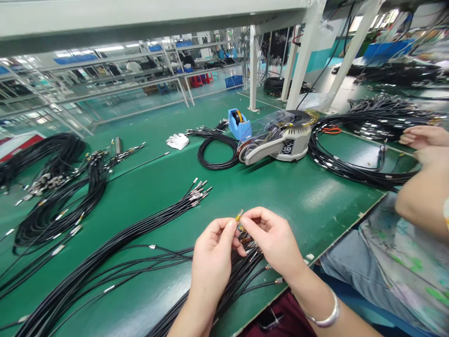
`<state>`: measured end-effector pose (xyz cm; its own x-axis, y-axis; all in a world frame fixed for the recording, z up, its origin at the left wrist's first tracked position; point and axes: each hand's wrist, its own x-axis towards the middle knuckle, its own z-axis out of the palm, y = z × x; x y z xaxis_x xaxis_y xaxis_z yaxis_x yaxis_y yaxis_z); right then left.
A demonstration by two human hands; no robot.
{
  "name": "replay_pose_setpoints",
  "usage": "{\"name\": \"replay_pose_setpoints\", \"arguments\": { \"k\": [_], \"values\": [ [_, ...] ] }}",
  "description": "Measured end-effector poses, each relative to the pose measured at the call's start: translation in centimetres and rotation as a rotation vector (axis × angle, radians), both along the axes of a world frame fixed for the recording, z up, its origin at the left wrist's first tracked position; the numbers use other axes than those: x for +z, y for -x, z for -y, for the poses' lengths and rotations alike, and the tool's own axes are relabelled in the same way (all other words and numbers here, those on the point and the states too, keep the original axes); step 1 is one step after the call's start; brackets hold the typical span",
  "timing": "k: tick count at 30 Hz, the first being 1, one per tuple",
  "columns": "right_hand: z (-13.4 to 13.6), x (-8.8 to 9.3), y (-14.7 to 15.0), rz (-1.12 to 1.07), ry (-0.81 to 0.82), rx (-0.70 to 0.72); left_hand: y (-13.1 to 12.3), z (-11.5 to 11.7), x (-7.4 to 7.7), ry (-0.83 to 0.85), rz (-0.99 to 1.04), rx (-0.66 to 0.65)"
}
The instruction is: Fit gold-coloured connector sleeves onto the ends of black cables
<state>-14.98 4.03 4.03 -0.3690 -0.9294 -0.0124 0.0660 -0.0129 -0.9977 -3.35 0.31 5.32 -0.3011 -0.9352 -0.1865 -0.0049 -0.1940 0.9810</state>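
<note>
Between my two hands is a cable end (240,215) with a metal tip and a wrap of yellow tape. My left hand (212,255) pinches it from the left with thumb and forefinger. From the other side, my right hand (275,238) closes thumb and fingertips on the same yellow wrap. The cable below the fingers is mostly hidden. Under my hands lies a bundle of black cables (242,276) with metal ends, partly covered by my hands and forearms. To the left, another black cable bundle (140,222) stretches over the green table (168,180), its connector ends pointing away.
Beyond my hands stand a tape dispensing machine (293,145) and a blue tape holder (239,124). A white glove (177,141) lies beside a coiled cable (217,164). More cable bundles (94,180) lie left. A co-worker's arm (426,187) is at right, near a large cable coil (336,164).
</note>
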Motion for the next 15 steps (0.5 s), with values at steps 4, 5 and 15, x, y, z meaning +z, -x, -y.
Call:
{"name": "replay_pose_setpoints", "arguments": {
  "k": [4, 5, 15],
  "values": [
    [0.07, 0.19, 0.01, 0.024, -0.002, 0.003, -0.09, -0.07, -0.3, -0.003, -0.026, -0.02],
    [0.1, 0.21, 0.03, 0.033, 0.0, 0.006, -0.12, -0.08, -0.35, -0.001, -0.029, -0.025],
    [-0.01, 0.44, 0.16, 0.111, 0.014, 0.068, -0.26, -0.21, -0.31, 0.037, -0.003, -0.06]
  ]
}}
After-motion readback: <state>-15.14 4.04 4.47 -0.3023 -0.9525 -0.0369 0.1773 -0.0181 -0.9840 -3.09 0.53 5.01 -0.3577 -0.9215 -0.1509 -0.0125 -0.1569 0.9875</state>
